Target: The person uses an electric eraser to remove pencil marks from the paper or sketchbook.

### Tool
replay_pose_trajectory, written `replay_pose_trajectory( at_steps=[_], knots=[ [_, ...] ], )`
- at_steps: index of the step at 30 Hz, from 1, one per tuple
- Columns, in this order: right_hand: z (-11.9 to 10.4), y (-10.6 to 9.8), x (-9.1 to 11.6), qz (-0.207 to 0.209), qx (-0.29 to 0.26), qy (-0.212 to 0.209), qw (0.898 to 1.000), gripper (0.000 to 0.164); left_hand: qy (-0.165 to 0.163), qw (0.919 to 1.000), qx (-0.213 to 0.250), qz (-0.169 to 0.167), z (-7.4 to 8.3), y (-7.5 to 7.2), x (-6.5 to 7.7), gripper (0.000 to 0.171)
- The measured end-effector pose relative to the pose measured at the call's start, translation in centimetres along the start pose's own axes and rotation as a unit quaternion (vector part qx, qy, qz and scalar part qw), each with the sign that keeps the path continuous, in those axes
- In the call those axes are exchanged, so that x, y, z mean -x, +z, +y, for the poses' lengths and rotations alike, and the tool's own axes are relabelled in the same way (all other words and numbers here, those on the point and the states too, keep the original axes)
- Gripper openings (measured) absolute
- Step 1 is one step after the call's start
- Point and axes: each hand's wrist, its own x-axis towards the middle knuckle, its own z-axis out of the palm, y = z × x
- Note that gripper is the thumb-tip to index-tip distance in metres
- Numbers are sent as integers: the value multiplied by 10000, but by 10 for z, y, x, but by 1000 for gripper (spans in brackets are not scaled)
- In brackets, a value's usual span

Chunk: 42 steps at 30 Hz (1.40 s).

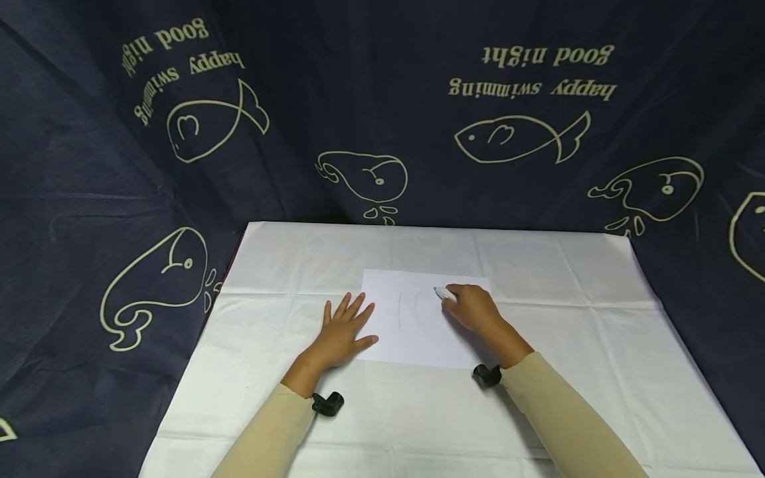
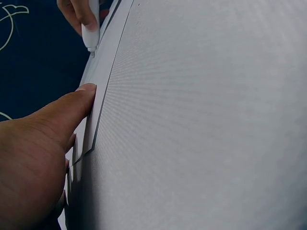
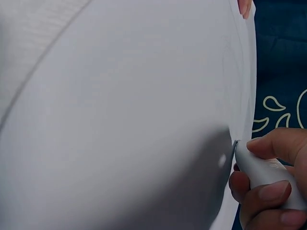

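Observation:
A white sheet of paper (image 1: 412, 348) lies on the cloth, with faint thin lines (image 1: 400, 312) drawn on its left and middle parts. My right hand (image 1: 476, 310) grips a thick white marker (image 1: 443, 293) over the paper's upper right. In the right wrist view, thumb and fingers wrap the marker (image 3: 266, 172), and its dark tip meets the sheet or sits just above it; I cannot tell which. With fingers spread, my left hand (image 1: 338, 340) rests at the paper's left edge, its thumb (image 2: 79, 103) on the sheet in the left wrist view.
A creased white cloth (image 1: 287, 265) covers the table. Behind and beside it hangs a dark blue curtain (image 1: 358, 86) with fish and whale drawings. Small black devices (image 1: 328, 404) are strapped at both wrists, beside beige sleeves (image 1: 562, 405).

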Motion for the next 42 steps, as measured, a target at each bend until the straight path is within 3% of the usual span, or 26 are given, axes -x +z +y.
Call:
replay_pose_trajectory(
  at_steps=[17,29,42],
  knots=[
    [0,0,-8,-206,6,279,9994,45,-22,10000,-38,14,-1,2,-1,74],
    [0,-4,5,-149,80,35,9999,39,23,9999,-55,94,-1,-1,0,73],
    [-2,1,-8,-37,-19,112,9999,42,-33,10000,-81,23,-1,2,0,74]
  ],
)
